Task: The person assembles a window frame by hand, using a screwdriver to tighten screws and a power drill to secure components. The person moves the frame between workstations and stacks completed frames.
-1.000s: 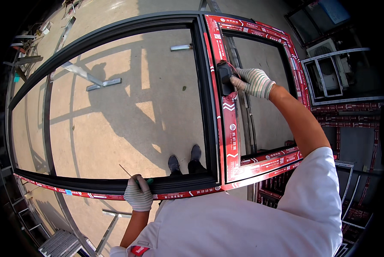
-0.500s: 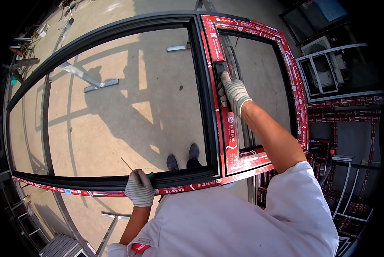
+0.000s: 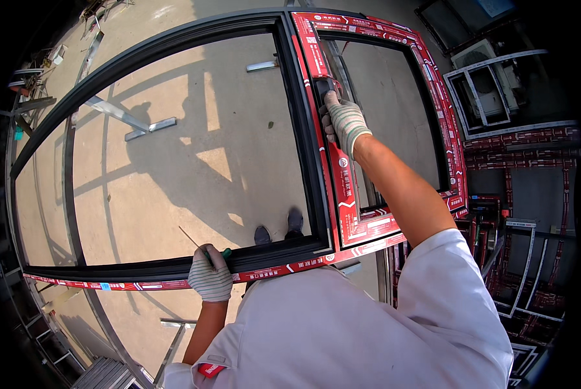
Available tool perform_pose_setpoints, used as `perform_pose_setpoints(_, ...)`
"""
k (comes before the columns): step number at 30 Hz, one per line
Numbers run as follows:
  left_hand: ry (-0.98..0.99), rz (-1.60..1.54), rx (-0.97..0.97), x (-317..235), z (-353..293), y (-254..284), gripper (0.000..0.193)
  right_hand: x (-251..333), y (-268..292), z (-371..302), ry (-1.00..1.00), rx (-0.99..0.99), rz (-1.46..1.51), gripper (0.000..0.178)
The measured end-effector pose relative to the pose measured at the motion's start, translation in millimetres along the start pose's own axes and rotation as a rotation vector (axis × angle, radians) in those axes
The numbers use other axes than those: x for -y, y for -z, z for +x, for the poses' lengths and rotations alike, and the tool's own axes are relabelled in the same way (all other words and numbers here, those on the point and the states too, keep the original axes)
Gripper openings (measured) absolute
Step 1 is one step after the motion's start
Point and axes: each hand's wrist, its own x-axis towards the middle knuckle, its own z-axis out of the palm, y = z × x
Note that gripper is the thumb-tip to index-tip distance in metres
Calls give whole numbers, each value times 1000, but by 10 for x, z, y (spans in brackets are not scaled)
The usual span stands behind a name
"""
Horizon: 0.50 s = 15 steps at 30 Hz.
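A large window frame with black profiles [image 3: 303,136] spreads out before me. Its narrower right-hand section is a sash covered in red printed film [image 3: 347,211]. My right hand [image 3: 347,126], in a striped knit glove, is closed around a black handle-shaped thing [image 3: 326,86] on the sash's left bar; my fingers and palm cover most of it, so its exact kind is unclear. At the near rail, my gloved left hand [image 3: 210,277] grips a screwdriver [image 3: 226,253] with a green handle. The thin shaft points away to the left, over the large opening.
Metal supports [image 3: 118,115] show through the frame's opening, above a concrete floor [image 3: 174,162]. More framed panels and red-wrapped profiles [image 3: 523,139] stand along the right side. A pale boxed unit [image 3: 488,78] sits behind a white-edged frame. Stacked grey profiles [image 3: 102,375] lie at lower left.
The whole view has shifted a little, so the frame sits slightly higher in it. Both hands keep their holds at nearly the same places on the frame.
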Motion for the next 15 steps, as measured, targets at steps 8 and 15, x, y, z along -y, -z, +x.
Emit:
perform_pose_setpoints(8, -30, -65, -50, 92, -42, -101, 18, -6, -11, 20, 96, -81, -345, 48)
perform_pose_setpoints(15, 55, -9, 19, -3, -41, -31, 27, 159, 425, 310, 306, 89, -995, 67)
